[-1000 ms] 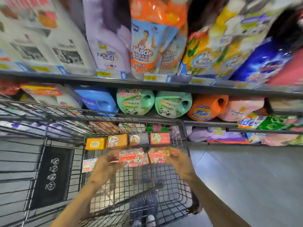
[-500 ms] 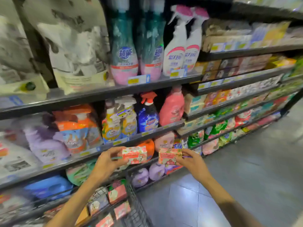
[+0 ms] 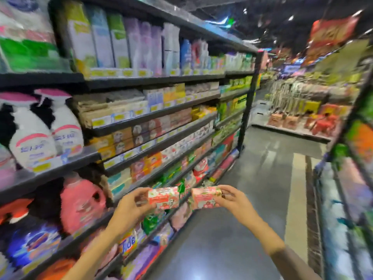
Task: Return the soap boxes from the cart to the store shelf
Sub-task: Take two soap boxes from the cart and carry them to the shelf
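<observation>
Pinching one pink soap box [image 3: 163, 197] at its left end, the left hand [image 3: 132, 207] holds it just beside a second soap box [image 3: 204, 197] (equally pink) gripped by the right hand [image 3: 235, 201], both raised before the store shelf [image 3: 153, 142].

Two soap boxes [image 3: 163, 198] [image 3: 203, 198] of printed card with a slight sheen are seen. The shelf [image 3: 153, 79] is made of dark, matt metal. Glossy plastic is shown by the spray bottles [image 3: 33, 136]. The floor [image 3: 260, 178] is smooth, polished and reflective.
</observation>
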`<state>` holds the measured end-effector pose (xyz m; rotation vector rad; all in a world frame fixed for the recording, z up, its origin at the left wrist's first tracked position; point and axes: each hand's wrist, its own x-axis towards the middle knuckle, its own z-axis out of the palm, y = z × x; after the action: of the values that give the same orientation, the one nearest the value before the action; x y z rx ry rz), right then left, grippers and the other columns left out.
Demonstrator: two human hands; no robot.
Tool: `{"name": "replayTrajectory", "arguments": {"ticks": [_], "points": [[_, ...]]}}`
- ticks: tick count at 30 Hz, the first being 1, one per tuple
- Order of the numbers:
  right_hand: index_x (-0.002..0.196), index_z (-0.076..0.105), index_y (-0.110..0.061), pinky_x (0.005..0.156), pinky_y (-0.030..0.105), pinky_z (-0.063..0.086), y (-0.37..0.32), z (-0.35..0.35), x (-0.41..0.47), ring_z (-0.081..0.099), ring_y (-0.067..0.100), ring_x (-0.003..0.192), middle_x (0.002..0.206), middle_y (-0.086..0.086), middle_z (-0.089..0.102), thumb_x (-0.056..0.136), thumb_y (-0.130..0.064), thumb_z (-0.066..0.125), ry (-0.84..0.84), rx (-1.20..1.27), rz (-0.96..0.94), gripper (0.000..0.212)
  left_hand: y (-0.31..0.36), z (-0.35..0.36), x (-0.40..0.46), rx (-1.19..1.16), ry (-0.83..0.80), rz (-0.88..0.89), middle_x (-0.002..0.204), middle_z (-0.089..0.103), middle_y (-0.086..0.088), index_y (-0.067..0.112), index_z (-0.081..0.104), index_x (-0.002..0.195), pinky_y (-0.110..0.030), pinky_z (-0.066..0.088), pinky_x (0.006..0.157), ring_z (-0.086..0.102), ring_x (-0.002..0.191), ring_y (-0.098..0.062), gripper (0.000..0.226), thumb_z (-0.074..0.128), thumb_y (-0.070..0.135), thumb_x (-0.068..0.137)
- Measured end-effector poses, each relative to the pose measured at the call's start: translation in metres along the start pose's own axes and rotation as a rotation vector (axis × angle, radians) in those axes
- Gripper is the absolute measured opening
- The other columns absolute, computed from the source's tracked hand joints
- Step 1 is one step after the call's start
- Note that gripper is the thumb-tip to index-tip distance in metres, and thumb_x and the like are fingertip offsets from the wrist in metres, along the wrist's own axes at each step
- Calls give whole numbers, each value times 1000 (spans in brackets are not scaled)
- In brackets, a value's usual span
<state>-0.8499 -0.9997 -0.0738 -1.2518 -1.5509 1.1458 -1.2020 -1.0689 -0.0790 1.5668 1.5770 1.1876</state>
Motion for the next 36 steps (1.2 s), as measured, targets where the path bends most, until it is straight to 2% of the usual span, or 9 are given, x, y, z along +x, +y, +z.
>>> {"name": "replayTrajectory", "arguments": {"ticks": [1, 4, 9, 13, 17, 22, 27, 32, 36], "points": [[117, 66, -14, 85, 36, 58, -1, -26, 9, 72, 21, 100, 107, 7, 75, 78, -22, 84, 13, -6, -20, 44, 13, 22, 18, 2, -14, 20, 104, 77, 9, 23, 69, 115, -27, 57, 87, 73, 97, -7, 47, 89, 11, 74], [109, 67, -17, 78, 27, 58, -6, -96, 31, 72, 10, 88, 96, -3, 76, 83, -6, 77, 67, -7, -40, 30, 53, 82, 66, -12, -55, 66, 101, 78, 11, 23, 68, 115, -21, 53, 84, 72, 95, -4, 46, 88, 13, 75], [108, 67, -23, 81, 29, 58, -12, -190, 66, 73, 16, 95, 104, 2, 76, 85, -9, 76, 123, -64, -91, 28, 103, 157, 136, 6, -105, 125, 101, 78, 13, 24, 69, 116, -28, 55, 88, 73, 95, -3, 46, 88, 16, 75], [113, 66, -22, 74, 14, 52, -12, -243, 103, 71, 4, 93, 106, -4, 74, 87, -14, 75, 188, -92, -102, 29, 131, 201, 196, -1, -116, 171, 99, 74, 27, 28, 69, 114, -11, 50, 80, 69, 92, 6, 43, 87, 15, 77], [120, 66, -15, 73, 12, 51, -2, -283, 160, 71, 5, 95, 110, -1, 73, 89, -12, 72, 228, -100, -108, 32, 142, 240, 265, -51, -143, 182, 104, 76, 16, 31, 69, 114, -28, 57, 85, 72, 95, -2, 41, 85, 17, 79], [121, 66, -18, 78, 13, 52, 7, -318, 253, 69, 3, 99, 112, -3, 73, 90, -14, 72, 222, -110, -100, 32, 136, 272, 367, -32, -149, 220, 109, 75, 14, 32, 68, 118, -31, 55, 87, 70, 99, -2, 43, 85, 24, 80], [117, 66, -15, 73, 8, 49, 5, -341, 357, 69, -2, 94, 107, -6, 72, 89, -8, 72, 213, -134, -111, 30, 135, 298, 468, -33, -92, 190, 105, 75, 13, 33, 66, 117, -19, 52, 75, 68, 92, 8, 39, 81, 20, 84], [115, 64, -14, 71, 8, 50, 10, -350, 466, 68, -8, 87, 105, -6, 72, 89, -3, 69, 137, -138, -121, 29, 113, 299, 550, 16, -30, 138, 106, 76, 15, 33, 69, 117, -28, 57, 86, 70, 100, -1, 43, 85, 19, 79], [124, 63, -13, 82, 24, 58, 25, -332, 567, 70, 5, 98, 112, 0, 73, 88, -9, 72, 19, -133, -158, 37, 91, 283, 590, 52, 80, 61, 105, 76, 13, 31, 70, 114, -31, 55, 92, 69, 99, 1, 42, 86, 15, 78]]}}
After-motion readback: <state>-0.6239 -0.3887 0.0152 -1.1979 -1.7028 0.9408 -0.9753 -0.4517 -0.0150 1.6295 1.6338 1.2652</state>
